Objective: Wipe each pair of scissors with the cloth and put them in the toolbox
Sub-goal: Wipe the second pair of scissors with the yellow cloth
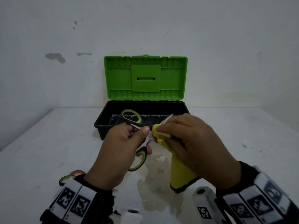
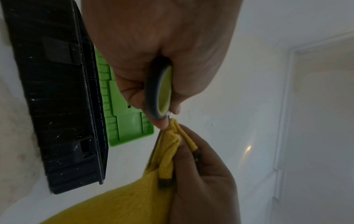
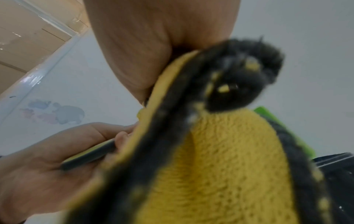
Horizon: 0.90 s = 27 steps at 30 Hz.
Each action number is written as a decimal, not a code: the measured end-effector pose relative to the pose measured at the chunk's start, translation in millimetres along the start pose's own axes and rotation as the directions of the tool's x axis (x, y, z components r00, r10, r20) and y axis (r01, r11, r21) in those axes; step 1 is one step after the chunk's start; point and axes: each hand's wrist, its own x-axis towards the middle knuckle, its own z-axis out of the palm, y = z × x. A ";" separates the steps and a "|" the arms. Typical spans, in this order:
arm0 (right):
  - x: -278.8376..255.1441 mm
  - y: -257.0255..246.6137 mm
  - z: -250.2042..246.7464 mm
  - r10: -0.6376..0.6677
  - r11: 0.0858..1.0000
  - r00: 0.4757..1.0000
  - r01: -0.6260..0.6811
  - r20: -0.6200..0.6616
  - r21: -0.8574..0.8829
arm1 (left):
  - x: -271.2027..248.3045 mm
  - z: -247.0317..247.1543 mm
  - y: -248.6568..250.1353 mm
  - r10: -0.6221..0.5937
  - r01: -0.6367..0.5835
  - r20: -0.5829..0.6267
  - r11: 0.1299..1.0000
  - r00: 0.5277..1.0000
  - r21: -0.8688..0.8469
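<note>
My left hand [image 1: 139,130] grips a pair of scissors [image 1: 149,136] with black and green handles, spread wide open above the table. One handle loop [image 1: 130,118] sticks up over the toolbox front, the other [image 2: 161,91] lies in my palm. My right hand [image 1: 166,133] pinches a yellow cloth [image 1: 178,172] with a dark border round one blade [image 1: 168,119], whose tip shows past my thumb. In the right wrist view the cloth [image 3: 220,159] fills the frame beside my left hand [image 3: 47,159]. The black toolbox [image 1: 103,125] stands open behind, its green lid [image 1: 145,78] upright.
At the lower left, half hidden by my left wrist, lie more scissor handles, one green [image 1: 63,179] and one orange [image 1: 78,172]. The white table [image 1: 48,143] has a damp stain [image 1: 155,191] near its front. A white wall rises right behind the toolbox.
</note>
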 end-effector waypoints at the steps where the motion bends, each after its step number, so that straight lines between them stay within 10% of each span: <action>1: 0.0 2.7 -0.3 0.025 1.000 0.999 -0.025 -0.024 -0.003 | -0.4 0.1 -0.3 0.007 -0.007 -0.011 1.000 1.000 0.011; 27: -5.8 -3.9 11.0 0.076 0.997 0.993 -0.073 -0.087 0.041 | -2.9 -4.3 -6.6 0.022 -0.021 -0.004 0.999 1.000 0.025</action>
